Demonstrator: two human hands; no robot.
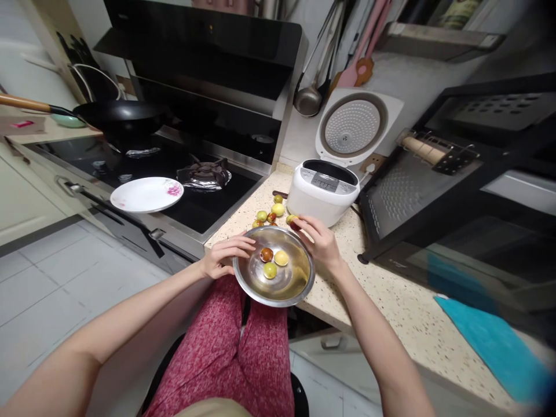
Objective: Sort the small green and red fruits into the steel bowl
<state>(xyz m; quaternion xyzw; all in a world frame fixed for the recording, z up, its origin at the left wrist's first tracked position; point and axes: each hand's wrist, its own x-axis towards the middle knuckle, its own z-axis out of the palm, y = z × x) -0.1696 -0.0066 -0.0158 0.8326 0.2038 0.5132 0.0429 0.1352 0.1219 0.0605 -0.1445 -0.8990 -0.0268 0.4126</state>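
Observation:
A round steel bowl point(295, 284) sits tilted at the counter's front edge, with three small green and reddish fruits point(273, 262) inside. My left hand point(223, 255) grips the bowl's left rim. My right hand point(319, 238) is at the bowl's far right rim, its fingertips closed on one small fruit point(292, 220). Several more of the same fruits point(270, 213) lie loose on the counter just behind the bowl.
A white rice cooker point(324, 194) with its lid up stands behind the fruits. Left is a black gas hob point(204, 200) with a white plate point(146, 194) and a wok point(121, 116). An open oven point(434, 197) and a blue cloth point(495, 344) are on the right.

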